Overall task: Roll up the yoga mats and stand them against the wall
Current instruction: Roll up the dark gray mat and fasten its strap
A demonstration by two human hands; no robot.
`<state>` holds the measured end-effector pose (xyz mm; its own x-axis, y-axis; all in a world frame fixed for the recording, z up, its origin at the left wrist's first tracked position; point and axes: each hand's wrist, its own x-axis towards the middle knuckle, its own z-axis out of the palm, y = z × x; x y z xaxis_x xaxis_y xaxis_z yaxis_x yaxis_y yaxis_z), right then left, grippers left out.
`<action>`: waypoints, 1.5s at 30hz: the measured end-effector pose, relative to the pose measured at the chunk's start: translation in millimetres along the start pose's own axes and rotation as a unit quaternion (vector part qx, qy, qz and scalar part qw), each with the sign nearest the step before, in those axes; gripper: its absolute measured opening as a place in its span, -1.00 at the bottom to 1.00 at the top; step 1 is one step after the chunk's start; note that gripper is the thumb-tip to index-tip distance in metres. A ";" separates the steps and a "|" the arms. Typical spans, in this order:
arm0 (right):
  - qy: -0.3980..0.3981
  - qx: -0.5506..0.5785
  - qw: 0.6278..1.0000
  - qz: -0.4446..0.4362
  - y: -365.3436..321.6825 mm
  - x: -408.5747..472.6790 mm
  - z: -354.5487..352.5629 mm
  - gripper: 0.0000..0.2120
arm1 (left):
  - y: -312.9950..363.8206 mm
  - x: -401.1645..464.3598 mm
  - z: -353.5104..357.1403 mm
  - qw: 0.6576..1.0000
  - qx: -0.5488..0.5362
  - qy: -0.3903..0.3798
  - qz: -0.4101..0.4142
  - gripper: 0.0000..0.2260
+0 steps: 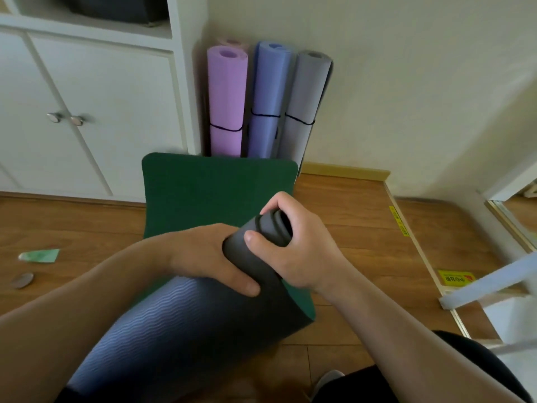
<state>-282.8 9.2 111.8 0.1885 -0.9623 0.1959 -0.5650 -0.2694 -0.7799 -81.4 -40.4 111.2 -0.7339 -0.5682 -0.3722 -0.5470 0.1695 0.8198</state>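
A dark grey-blue yoga mat [180,321] is rolled up and lifted at a slant above the floor. My left hand [209,254] grips the roll just below its upper end. My right hand [293,245] wraps around the open spiral end. Beneath it a green mat [215,193] lies flat on the wooden floor, reaching toward the wall. Three rolled mats stand upright against the wall: a purple mat [226,97], a blue mat [268,97] and a grey mat [305,103], each with a black strap. A pink roll [231,41] peeks out behind the purple one.
A white cabinet [96,112] with two round knobs stands left of the standing mats. A green scrap [40,255] and a small round object [22,280] lie on the floor at left. A threshold with a yellow sticker [456,277] and white furniture are at right.
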 end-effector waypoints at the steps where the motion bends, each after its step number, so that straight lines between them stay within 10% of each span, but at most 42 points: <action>1: -0.001 0.005 1.000 -0.004 1.4 -0.4 -1.1 -0.76 | -1.6 0.2 -0.2 1.000 -0.017 -0.008 -0.002 -0.60; 19: -0.053 0.022 0.994 0.093 10.9 4.1 12.4 -0.69 | -7.7 6.1 17.2 0.991 0.002 0.125 -0.046 -0.53; 23: -0.061 0.141 0.967 0.203 8.3 15.8 -2.1 -0.34 | -9.0 11.2 21.4 0.986 0.049 0.147 -0.056 -0.35; 28: -0.094 0.120 0.932 0.328 8.6 14.9 -4.7 -0.44 | -6.5 14.9 31.1 0.980 0.086 0.162 -0.082 -0.33; 45: 0.063 0.160 0.972 0.157 11.3 9.5 20.6 -0.81 | 5.9 7.6 33.5 0.916 0.275 0.282 -0.081 -0.17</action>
<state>-270.9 -2.2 92.6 -0.0642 -0.9976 -0.0271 -0.2952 0.0450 -0.9544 -103.6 -16.8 98.7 -0.3857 -0.9207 -0.0591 -0.8639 0.3380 0.3733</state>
